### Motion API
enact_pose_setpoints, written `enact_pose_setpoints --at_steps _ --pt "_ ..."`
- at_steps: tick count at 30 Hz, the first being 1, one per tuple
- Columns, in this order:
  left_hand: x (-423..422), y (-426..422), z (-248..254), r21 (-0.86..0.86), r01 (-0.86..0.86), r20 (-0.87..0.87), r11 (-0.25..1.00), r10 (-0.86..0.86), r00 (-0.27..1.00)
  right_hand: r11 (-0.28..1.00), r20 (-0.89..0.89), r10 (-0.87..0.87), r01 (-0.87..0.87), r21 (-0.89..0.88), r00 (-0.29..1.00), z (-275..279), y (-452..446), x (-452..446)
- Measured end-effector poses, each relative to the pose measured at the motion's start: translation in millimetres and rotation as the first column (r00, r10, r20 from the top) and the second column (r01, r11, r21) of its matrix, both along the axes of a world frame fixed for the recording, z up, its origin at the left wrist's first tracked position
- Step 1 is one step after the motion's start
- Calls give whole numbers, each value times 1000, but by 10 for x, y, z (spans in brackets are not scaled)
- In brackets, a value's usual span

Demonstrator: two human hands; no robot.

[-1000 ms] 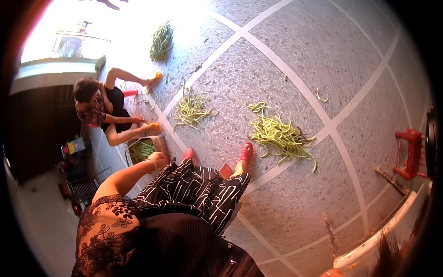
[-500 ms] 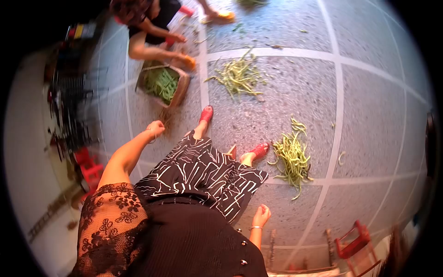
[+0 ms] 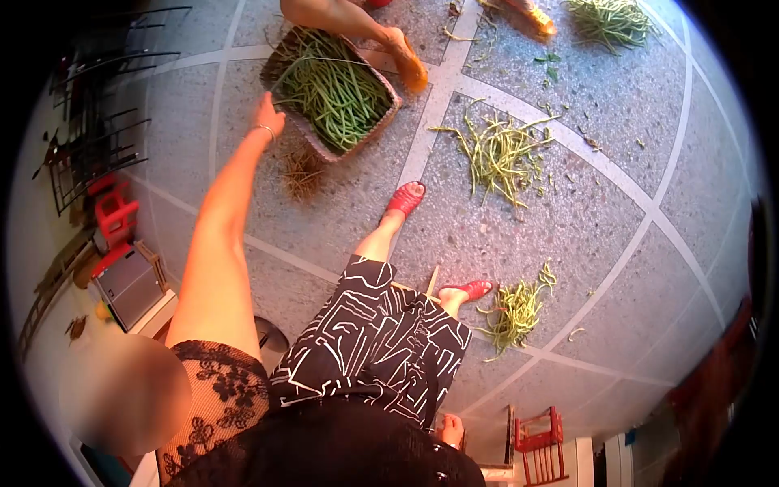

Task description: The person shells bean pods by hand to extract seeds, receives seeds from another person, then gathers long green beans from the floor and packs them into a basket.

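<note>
Fingers closed, my left hand [image 3: 270, 118] is at the near left corner of a basket [image 3: 373, 130], where a thin pale handle strand crosses the top. Long green beans [image 3: 337, 97] fill this basket. Low beside my body, my right hand [image 3: 451, 430] shows curled fingers, with nothing visible in them; clothing hides part of it. The closest bean heap to it is the small pale green pile [image 3: 515, 315] beside my red sandal [image 3: 465, 290].
Another person's foot in a yellow shoe [image 3: 411, 69] stands against the basket. More bean piles lie on the floor, one at the centre [image 3: 507, 158] and one at the far right [image 3: 613, 20]. Brown stalks [image 3: 302, 174] are near the basket. A red chair [image 3: 540, 442] stands at lower right.
My left hand has stretched forward to the basket's corner. My right hand has drawn back, closer to my body. The view has shifted, bringing the basket closer and leaving the other person's upper body out.
</note>
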State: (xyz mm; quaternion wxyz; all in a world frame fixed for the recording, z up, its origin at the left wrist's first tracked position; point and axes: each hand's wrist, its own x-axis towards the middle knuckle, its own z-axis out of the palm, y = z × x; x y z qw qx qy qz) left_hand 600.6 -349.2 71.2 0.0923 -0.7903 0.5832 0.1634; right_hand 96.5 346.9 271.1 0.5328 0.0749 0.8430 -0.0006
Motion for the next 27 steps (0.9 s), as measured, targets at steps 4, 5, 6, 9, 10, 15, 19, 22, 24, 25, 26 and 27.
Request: enact_pose_setpoints --at_steps 4,5,6,9,10,15,19,22,24,25,26,27 --pt "262 -553 -388 168 -46 -14 985 49 999 991 47 104 -99 -92 993 115 -300 278" --pt "392 -604 -573 187 -43 -56 981 55 997 994 83 107 -106 -12 991 168 -526 338" --pt "490 -616 -705 203 -47 -88 978 66 994 999 70 54 -54 -9 996 245 -762 415" --pt "353 -629 -582 239 -42 -133 970 75 988 993 46 -117 118 -12 992 307 -1083 598" --pt "430 -641 -670 208 -37 -143 978 67 987 996 54 -87 88 -16 995 311 -1171 582" --pt "927 -610 -1130 139 -33 -281 990 72 957 998 47 -2 6 -67 999 363 -1267 633" --pt "719 -251 -935 175 -57 -347 983 116 931 982 -41 92 -98 -162 995 498 -1568 589" --pt "370 89 -588 189 -39 -322 981 99 941 992 3 -49 49 -114 999 529 -1528 473" --pt "209 233 -558 169 -180 -346 969 230 910 989 -32 -44 39 -145 999 543 -1553 501" --pt "173 239 -489 188 -214 -352 959 269 897 984 -76 19 -32 -174 997 578 -1649 516" --pt "62 218 -328 207 -248 -355 946 309 882 974 -120 83 -106 -199 989 601 -1695 503" --pt "-54 198 -122 283 -334 -377 899 424 824 981 -60 52 -63 -185 997 535 -1525 440"
